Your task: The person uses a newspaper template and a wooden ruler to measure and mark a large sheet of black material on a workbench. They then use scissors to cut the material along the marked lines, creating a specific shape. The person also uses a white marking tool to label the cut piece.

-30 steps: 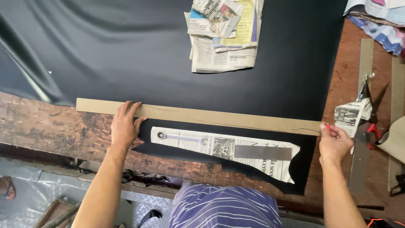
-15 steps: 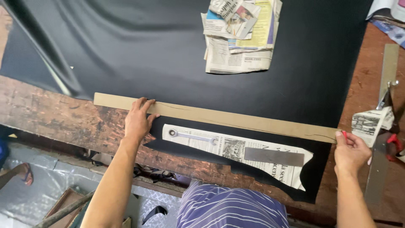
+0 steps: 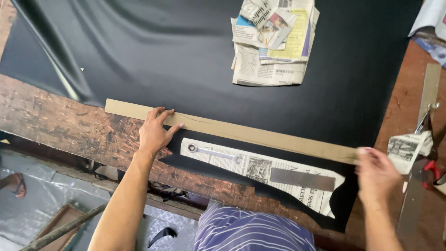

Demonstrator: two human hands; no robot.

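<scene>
A worn brown wooden table (image 3: 51, 123) fills the view from above, most of it draped in a black sheet (image 3: 153, 51) whose near edge is cut unevenly, leaving bare wood along the person's side. Nearest the body, a long strip of newspaper (image 3: 253, 169) lies on the sheet, with a wrench (image 3: 213, 152) on its left part and a flat grey metal bar (image 3: 302, 179) on its right. Just beyond it a long tan straightedge (image 3: 232, 131) runs from left to right, slanting slightly nearer toward the right, its left end over the bare wood and the rest on the sheet. The left hand (image 3: 155, 130) reaches forward on a straight arm, palm down and fingers spread, pressing flat on the straightedge close to its left end; it is released, not gripping. The right hand (image 3: 376, 174) sits at the straightedge's right end, knuckles up and blurred; I cannot tell whether it is clenched on anything. Just right of it lie a small newspaper scrap (image 3: 409, 146), a long metal ruler (image 3: 420, 153) and a red-handled tool (image 3: 432, 169), crowding that edge of the table. Beyond the straightedge the sheet lies open and wide, rumpled into folds at far left, with a stack of newspapers (image 3: 272, 44) at the far side.
</scene>
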